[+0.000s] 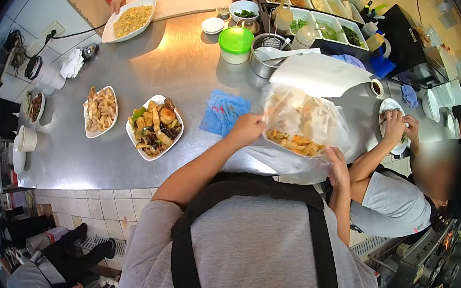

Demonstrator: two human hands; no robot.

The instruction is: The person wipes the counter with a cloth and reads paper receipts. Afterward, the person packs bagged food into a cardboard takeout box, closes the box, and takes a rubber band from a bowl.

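Note:
A dish of food [293, 142], with orange and yellow pieces showing at its near side, is before me on the counter's front part. Thin translucent plastic [304, 109] lies over most of it; I cannot tell whether it is a bag or a loose sheet. My left hand [247, 130] pinches the plastic at its left edge. At the near right corner, my right hand [337, 166] is closed on the plastic, perhaps also touching the dish's rim. A crumpled blue cloth [224, 113] rests just left of my left hand.
Dishes of stir-fry [155, 127] and pale fried pieces [101, 111] stand leftward. Another person's hand touches a plate of rice [132, 21]. A green-lidded tub [236, 42], steel pot [261, 68] and topping trays [312, 10] stand behind. At right, a co-worker handles a plate [390, 106].

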